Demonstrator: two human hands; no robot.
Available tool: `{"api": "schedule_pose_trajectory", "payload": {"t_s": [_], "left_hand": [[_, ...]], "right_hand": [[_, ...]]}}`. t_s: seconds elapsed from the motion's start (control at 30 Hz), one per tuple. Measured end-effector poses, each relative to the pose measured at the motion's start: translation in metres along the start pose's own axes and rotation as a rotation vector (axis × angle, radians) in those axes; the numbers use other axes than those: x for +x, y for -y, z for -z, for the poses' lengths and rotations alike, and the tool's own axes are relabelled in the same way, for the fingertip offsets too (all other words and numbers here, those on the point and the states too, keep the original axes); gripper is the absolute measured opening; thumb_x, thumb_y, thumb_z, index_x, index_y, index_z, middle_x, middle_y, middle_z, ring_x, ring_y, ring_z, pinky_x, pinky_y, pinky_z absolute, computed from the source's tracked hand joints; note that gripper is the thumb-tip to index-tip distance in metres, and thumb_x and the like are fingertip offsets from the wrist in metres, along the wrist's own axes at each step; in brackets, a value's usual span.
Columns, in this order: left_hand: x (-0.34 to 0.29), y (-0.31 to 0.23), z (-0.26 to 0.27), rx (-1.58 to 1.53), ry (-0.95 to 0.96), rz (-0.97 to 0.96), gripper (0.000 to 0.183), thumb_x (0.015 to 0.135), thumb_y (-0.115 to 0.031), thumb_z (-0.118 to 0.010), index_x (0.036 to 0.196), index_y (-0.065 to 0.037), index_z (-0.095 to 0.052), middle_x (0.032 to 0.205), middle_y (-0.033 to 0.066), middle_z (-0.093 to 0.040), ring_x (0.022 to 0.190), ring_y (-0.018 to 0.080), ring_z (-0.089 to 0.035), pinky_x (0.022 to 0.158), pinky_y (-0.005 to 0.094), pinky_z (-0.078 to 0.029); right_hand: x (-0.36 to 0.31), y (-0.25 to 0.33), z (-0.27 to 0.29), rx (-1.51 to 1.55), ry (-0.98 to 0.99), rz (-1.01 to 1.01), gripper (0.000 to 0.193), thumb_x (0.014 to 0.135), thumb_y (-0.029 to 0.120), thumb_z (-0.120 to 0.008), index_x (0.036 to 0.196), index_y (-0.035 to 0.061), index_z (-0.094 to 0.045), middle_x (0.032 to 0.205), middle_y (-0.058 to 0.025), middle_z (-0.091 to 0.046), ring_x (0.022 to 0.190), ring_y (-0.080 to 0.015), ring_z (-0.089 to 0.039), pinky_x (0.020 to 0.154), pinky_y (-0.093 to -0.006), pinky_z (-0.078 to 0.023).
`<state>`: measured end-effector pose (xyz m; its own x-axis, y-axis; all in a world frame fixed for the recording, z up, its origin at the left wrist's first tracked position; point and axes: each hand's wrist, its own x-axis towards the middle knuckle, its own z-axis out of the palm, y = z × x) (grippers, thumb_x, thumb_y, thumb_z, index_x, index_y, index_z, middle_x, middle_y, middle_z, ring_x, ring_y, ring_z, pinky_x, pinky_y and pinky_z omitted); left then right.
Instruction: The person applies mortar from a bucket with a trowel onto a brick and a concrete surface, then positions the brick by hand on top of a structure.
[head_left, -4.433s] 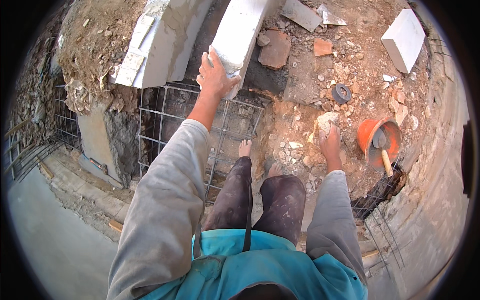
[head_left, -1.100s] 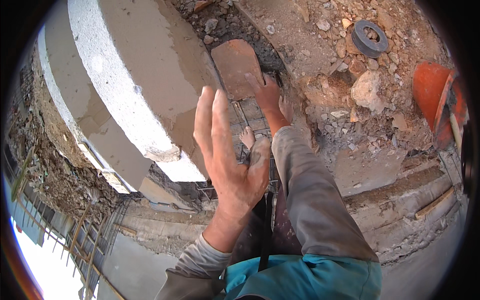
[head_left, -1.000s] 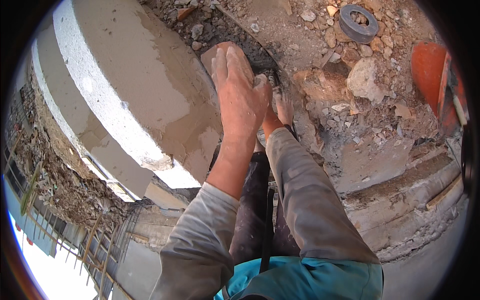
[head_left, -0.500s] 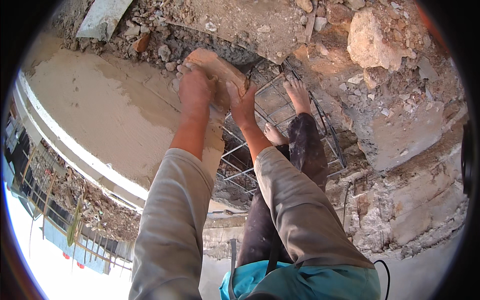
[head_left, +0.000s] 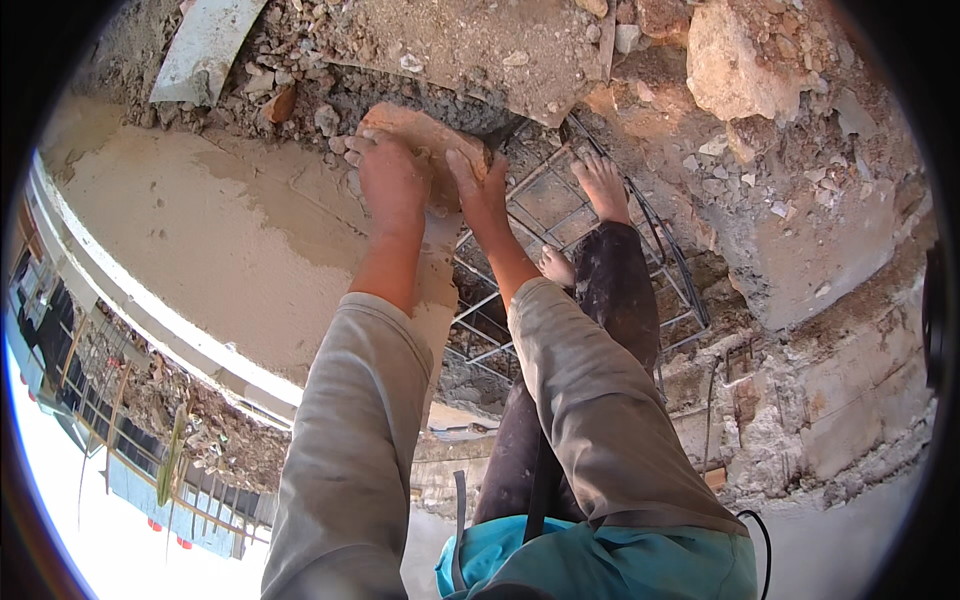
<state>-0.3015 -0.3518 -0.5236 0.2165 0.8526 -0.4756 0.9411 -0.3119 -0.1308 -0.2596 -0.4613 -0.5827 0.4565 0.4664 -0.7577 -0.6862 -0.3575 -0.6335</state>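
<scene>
A rough orange-brown stone (head_left: 425, 128), blocky like a broken piece of brick, is gripped between my two hands at the far end of a wet, smoothed mortar surface (head_left: 260, 240). My left hand (head_left: 393, 182) is closed over its left part, the fingers reaching across the top. At its right end, my right hand (head_left: 480, 195) grips the near side. The stone's underside is hidden, so I cannot tell whether it rests on the mortar.
A steel rebar cage (head_left: 545, 200) lies right of my hands, with my bare feet (head_left: 600, 190) beside it. Rubble and a large pale rock (head_left: 735, 70) fill the far right. A flat grey board (head_left: 205, 50) stands far left. Along the mortar's left runs a white edge (head_left: 180, 320).
Both hands keep hold of the stone, which sits almost where it was. The whole view has shifted slightly.
</scene>
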Motion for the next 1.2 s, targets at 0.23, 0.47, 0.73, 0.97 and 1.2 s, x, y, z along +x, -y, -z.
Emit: {"api": "schedule_pose_trajectory", "payload": {"t_s": [0.23,0.47,0.73,0.97,1.2], "left_hand": [[0.003,0.003,0.005,0.018,0.026,0.014,0.082,0.074,-0.031,-0.082,0.135,0.011,-0.045,0.134,0.0363,-0.049,0.116,0.0442,-0.058,0.093,0.0433,-0.053],[-0.004,0.000,0.004,-0.030,-0.069,0.050,0.083,0.073,-0.030,-0.082,0.136,0.011,-0.045,0.138,0.0351,-0.047,0.122,0.0453,-0.054,0.095,0.0435,-0.052],[-0.009,-0.004,0.001,-0.168,0.033,0.137,0.070,0.082,-0.001,-0.062,0.142,0.016,-0.030,0.149,0.0396,-0.025,0.138,0.0533,-0.030,0.109,0.0413,-0.041],[-0.019,0.002,-0.006,-0.307,0.030,0.131,0.082,0.080,-0.005,-0.067,0.146,0.014,-0.021,0.152,0.0388,-0.018,0.142,0.0530,-0.020,0.114,0.0439,-0.034],[-0.011,0.005,0.007,-0.422,0.163,0.132,0.102,0.073,-0.015,-0.080,0.148,0.012,-0.016,0.153,0.0376,-0.013,0.144,0.0516,-0.015,0.117,0.0456,-0.029]], "right_hand": [[-0.010,-0.006,0.006,-0.096,0.014,0.010,0.078,0.084,0.035,-0.077,0.130,-0.0118,-0.034,0.124,-0.0266,-0.054,0.113,-0.0321,-0.056,0.097,-0.0391,-0.045],[0.008,0.006,0.020,-0.428,0.023,0.052,0.096,0.083,0.043,-0.075,0.139,-0.0183,-0.027,0.136,-0.0325,-0.042,0.123,-0.0384,-0.049,0.103,-0.0409,-0.042],[-0.044,0.081,0.096,-0.662,0.145,0.067,0.073,0.090,0.032,-0.070,0.143,-0.0040,-0.036,0.133,-0.0235,-0.049,0.115,-0.0309,-0.057,0.093,-0.0402,-0.049],[-0.038,0.167,0.088,-1.028,0.370,0.456,0.049,0.090,0.021,-0.067,0.129,-0.0036,-0.049,0.119,-0.0219,-0.055,0.105,-0.0335,-0.060,0.080,-0.0407,-0.053],[0.054,0.261,-0.051,-1.181,0.368,1.252,0.056,0.085,0.016,-0.072,0.131,-0.0002,-0.046,0.127,-0.0216,-0.050,0.119,-0.0395,-0.049,0.099,-0.0482,-0.040]]}}
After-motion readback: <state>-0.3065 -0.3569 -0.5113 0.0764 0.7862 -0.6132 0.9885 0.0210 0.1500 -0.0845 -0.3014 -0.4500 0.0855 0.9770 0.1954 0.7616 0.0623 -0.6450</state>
